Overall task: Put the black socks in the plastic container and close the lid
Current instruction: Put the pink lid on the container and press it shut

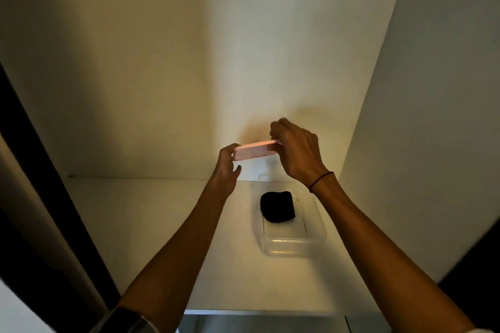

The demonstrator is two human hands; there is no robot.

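You have the black socks [278, 207] already bundled inside the clear plastic container [293, 247], so what is left is the lid [255, 150], which your left hand [226, 167] and right hand [296, 150] grip by its ends above the container's far edge.

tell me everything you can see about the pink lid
The pink lid is a flat, thin, rounded-corner rectangle, apparently plastic. It is held in the air, roughly level and slightly tilted, above and behind the clear plastic container, not touching it. The left hand grips its left end and the right hand its right end, fingers curled over the edge. Mostly its near edge shows.
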